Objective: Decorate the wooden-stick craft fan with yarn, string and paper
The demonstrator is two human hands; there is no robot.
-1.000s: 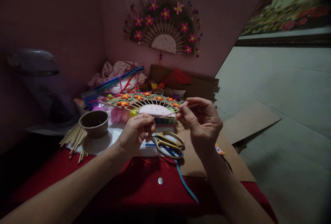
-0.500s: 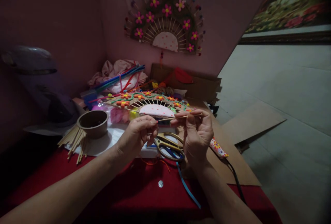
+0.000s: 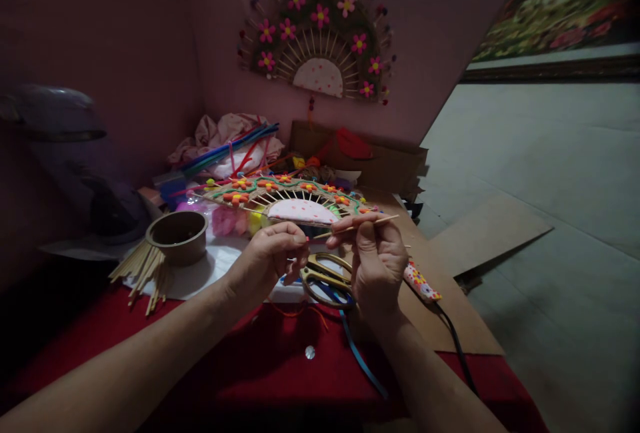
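Observation:
My right hand (image 3: pixel 379 256) pinches a thin wooden stick (image 3: pixel 387 219) between thumb and fingers, its pointed end aimed left. Opposite it, my left hand (image 3: pixel 275 253) is closed in a pinch on a tiny reddish piece (image 3: pixel 307 239), possibly a bead, mostly hidden by the fingertips. A small gap separates the stick's tip from that piece. Just behind both hands lies a half-round fan (image 3: pixel 303 210) with orange flowers, a green wavy line and a dotted white centre. Gold-handled scissors (image 3: pixel 327 278) rest below and between the hands.
On the left, a brown round pot (image 3: pixel 177 238) stands beside a bundle of wooden sticks (image 3: pixel 143 270). A glue gun (image 3: pixel 421 283) with a black cord lies on cardboard (image 3: pixel 463 320) at right. A similar fan (image 3: pixel 320 46) hangs on the wall. A blue strip (image 3: pixel 363 360) crosses the red cloth.
The stick now tilts more, its right end raised, and its tip has come away slightly from my left fingers. Both hands have otherwise barely shifted.

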